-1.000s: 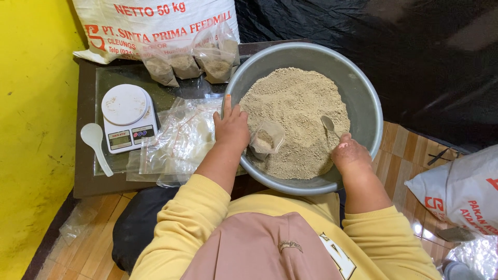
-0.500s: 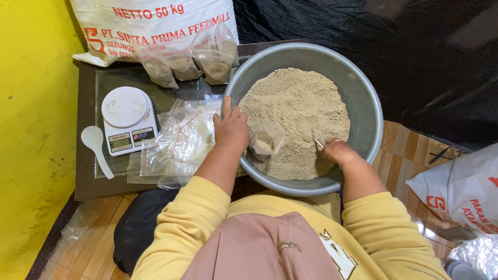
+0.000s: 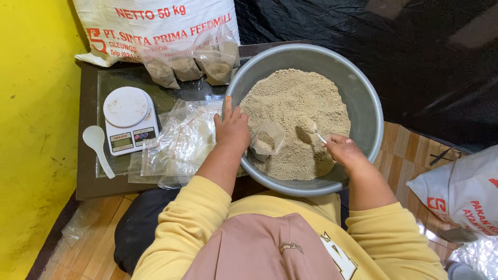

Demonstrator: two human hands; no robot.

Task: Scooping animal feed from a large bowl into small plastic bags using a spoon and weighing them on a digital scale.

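From the head view, a dark low surface (image 3: 85,186) sits by a yellow wall (image 3: 31,129) on a wood floor. Black plastic sheet (image 3: 415,62) lies behind.

The left hand (image 3: 232,129) is closed on the rim of a small clear bag (image 3: 266,141), held open inside the big grey bowl (image 3: 363,98) of tan feed (image 3: 290,103). The right hand (image 3: 342,150) is closed on a spoon (image 3: 311,127) heaped with feed, just beside the bag. A moment ago the spoon was down in the feed; now it is lifted.

One white scale (image 3: 129,119), one white spoon (image 3: 97,148), three filled bags (image 3: 187,65), one pile of empty bags (image 3: 176,145), and one big white sack (image 3: 150,26).
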